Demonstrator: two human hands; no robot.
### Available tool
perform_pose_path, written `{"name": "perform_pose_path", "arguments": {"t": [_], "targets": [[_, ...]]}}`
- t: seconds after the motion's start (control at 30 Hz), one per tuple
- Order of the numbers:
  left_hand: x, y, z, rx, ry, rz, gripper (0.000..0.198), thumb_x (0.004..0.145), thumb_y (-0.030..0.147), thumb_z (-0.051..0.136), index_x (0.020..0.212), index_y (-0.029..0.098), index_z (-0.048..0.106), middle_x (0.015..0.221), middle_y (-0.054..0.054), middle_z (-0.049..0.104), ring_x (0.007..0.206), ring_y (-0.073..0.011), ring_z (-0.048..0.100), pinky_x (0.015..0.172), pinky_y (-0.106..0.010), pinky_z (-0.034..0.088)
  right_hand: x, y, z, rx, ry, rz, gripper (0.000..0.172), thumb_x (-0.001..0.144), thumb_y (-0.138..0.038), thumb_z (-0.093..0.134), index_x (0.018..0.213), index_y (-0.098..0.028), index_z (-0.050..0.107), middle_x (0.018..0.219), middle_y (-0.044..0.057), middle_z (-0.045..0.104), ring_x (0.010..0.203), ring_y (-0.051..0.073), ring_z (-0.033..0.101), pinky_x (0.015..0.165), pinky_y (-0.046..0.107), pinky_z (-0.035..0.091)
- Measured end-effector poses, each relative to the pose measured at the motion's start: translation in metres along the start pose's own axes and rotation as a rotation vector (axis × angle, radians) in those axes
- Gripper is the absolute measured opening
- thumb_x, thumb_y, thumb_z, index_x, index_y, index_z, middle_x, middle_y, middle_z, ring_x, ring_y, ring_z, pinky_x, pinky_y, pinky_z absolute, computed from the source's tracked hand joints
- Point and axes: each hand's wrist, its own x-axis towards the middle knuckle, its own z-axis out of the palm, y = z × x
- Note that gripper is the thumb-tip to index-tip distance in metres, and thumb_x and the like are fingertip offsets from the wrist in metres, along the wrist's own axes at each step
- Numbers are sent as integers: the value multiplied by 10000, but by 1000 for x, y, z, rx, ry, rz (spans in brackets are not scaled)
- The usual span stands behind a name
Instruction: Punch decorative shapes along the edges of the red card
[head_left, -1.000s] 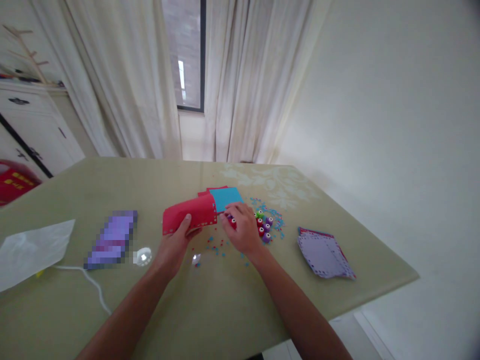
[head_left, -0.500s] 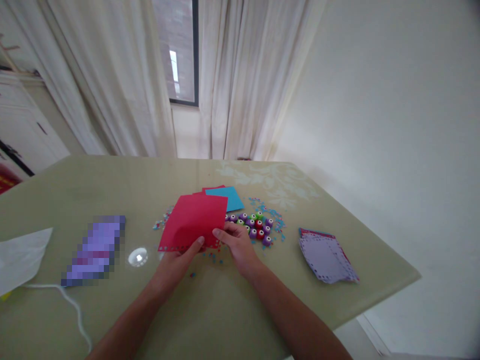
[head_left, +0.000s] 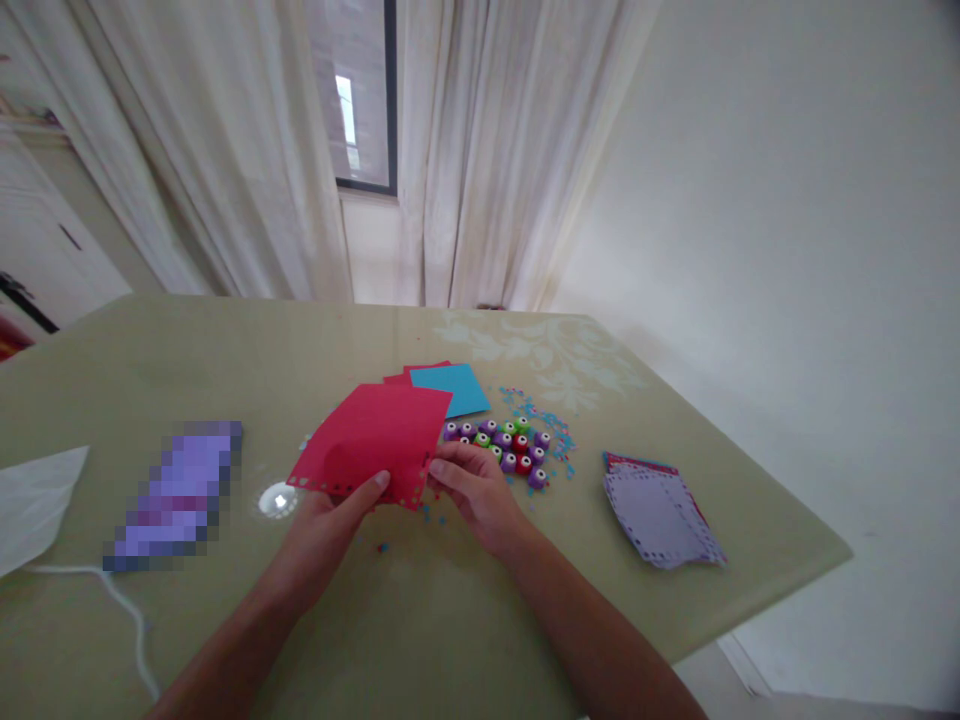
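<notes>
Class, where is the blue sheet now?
In the head view, near centre, the blue sheet lies just beyond the held red sheet and the eyeball-topped pieces.

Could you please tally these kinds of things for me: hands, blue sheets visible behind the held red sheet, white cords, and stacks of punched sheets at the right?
Hands: 2, the left hand and the right hand
Blue sheet behind the held red sheet: 1
White cord: 1
Stack of punched sheets: 1
Total: 5

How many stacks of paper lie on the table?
2: a blue-topped stack beyond the held red paper, and a lavender-topped stack with punched edges at right. The red paper could hide more.
</notes>
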Motion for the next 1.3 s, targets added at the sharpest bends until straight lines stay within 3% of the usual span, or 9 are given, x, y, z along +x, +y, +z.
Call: {"name": "perform_pose_path", "arguments": {"t": [0.2, 0.33, 0.5, 0.6, 0.7, 0.83, 1.0, 1.13, 1.3], "targets": [[-3, 5, 4, -51, -63, -21, 495, 768, 420, 887, 1185, 188, 752, 1145, -104, 810, 1136, -306, 742, 1003, -407, 591, -1, 5, 0, -73, 0, -44, 233, 738, -405, 892, 832, -218, 790, 772, -13, 725, 640, 108, 556, 638, 240, 428], [-5, 9, 7, -154, -47, -82, 462, 708, 392, 919, 1091, 184, 767, 1079, -92, 815, 993, -281, 768, 898, -378, 628, -1, 4, 0, -212, 3, -77, 193, 807, -401, 804, 873, -223, 766, 786, -7, 706, 660, 132, 563, 653, 264, 442], [0, 11, 6, -348, 175, -122, 365, 577, 281, 926, 884, 197, 748, 863, 1, 789, 742, -170, 718, 657, -247, 609, 4, -11, -16, -887, 288, -391, 153, 930, -282, 636, 998, -219, 757, 956, 54, 716, 853, 209, 631, 792, 338, 497], [3, 11, 6, -392, 196, -96, 373, 573, 280, 906, 895, 209, 732, 872, 15, 783, 742, -171, 708, 633, -256, 605, 6, -18, -28, -1373, 387, -471, 156, 938, -239, 652, 1045, -211, 761, 1096, 103, 690, 1057, 279, 614, 974, 428, 461], [6, 8, 3, -277, 186, -62, 409, 602, 317, 891, 966, 216, 734, 935, -2, 792, 770, -197, 719, 658, -291, 611, 5, -18, -35, -1663, 387, -404, 212, 915, -294, 737, 1119, -238, 754, 1217, 116, 663, 1143, 322, 577, 996, 463, 428], [14, -3, -8, 167, 192, 6, 304, 695, 384, 825, 930, 201, 766, 889, -45, 798, 781, -238, 720, 682, -316, 594, 5, -13, -35, -1789, 297, -394, 223, 886, -295, 789, 1102, -267, 740, 1254, 97, 663, 1167, 337, 551, 970, 466, 404], [16, -7, -11, 211, 160, 17, 311, 758, 479, 786, 873, 195, 734, 770, -22, 755, 652, -204, 677, 601, -311, 592, 6, -11, -29, -1648, 257, -433, 176, 874, -243, 781, 1032, -231, 703, 1154, 106, 712, 1126, 330, 566, 953, 456, 402], [9, -3, 0, -2, 179, -15, 380, 731, 473, 841, 942, 191, 698, 789, -1, 744, 587, -161, 652, 489, -265, 564, 5, -8, -21, -1090, 286, -404, 188, 861, -264, 756, 1013, -227, 651, 940, 42, 709, 845, 223, 619, 790, 354, 465], [3, 1, 9, -170, 153, -62, 471, 744, 441, 863, 1105, 188, 695, 1033, -78, 796, 854, -233, 781, 531, -229, 568, 6, -4, -14, -512, 213, -279, 398, 822, -262, 735, 1209, -259, 643, 1033, 22, 686, 767, 158, 658, 697, 290, 530]]}}
